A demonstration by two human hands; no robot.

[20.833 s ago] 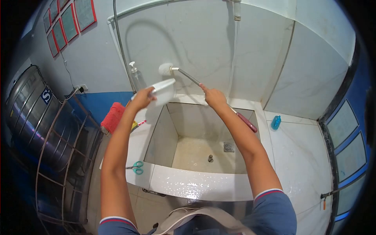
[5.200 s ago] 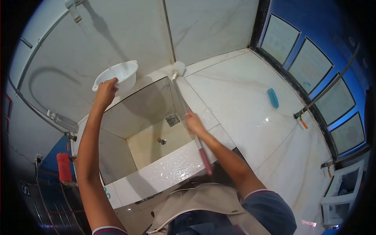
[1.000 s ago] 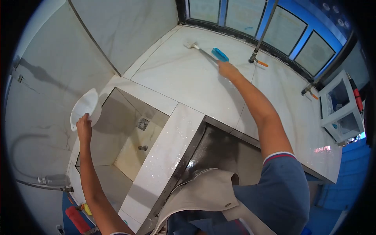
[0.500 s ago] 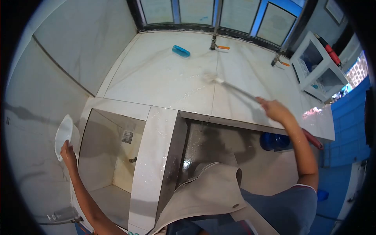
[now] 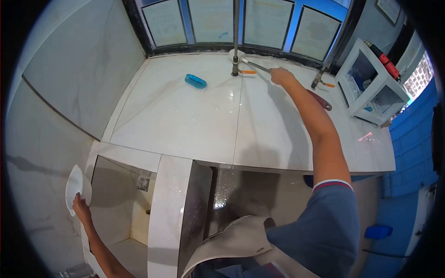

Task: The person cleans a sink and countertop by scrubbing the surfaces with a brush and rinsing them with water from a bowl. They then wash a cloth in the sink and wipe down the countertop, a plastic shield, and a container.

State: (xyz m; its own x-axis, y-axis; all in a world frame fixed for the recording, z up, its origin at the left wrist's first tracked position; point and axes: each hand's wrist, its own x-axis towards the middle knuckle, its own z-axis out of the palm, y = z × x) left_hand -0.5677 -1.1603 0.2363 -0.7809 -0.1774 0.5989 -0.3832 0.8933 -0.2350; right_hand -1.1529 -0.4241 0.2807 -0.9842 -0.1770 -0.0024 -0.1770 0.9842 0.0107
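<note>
The right hand (image 5: pixel 280 75) grips a long-handled brush (image 5: pixel 257 66), its head half hidden behind the pipe (image 5: pixel 236 32) at the far edge of the bench (image 5: pixel 185 125). The left hand (image 5: pixel 81 207), fingers closed on a white bowl (image 5: pixel 74 185), is distorted beside the sink (image 5: pixel 116 199).

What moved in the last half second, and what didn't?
The right hand pushed the long-handled brush from mid-counter out to the back edge; its head is now at the base of the upright pipe by the window. Nothing was picked up or let go. Unchanged: the left hand still holds the white bowl beside the sink, and the blue scrubber lies on the counter.
</note>
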